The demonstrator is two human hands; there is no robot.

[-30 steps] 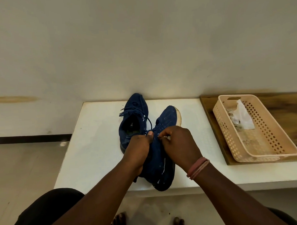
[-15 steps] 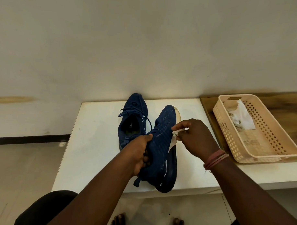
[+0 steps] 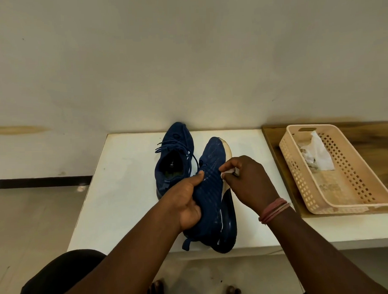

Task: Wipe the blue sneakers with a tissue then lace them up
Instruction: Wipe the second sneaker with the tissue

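So the left hand had the nearer blue sneaker gripped around its upper, thumb up on top and fingers curled underneath, tilting it onto its side so the pale sole edge faced right. Its heel hung over the front edge of the white surface. The right hand was right up against that sole edge, pinching a small wad of white tissue between thumb and fingers, knuckles up, with pink bands on the wrist. The other sneaker sat upright just behind, laces loose. Off to the right, a beige perforated basket held crumpled used tissues.
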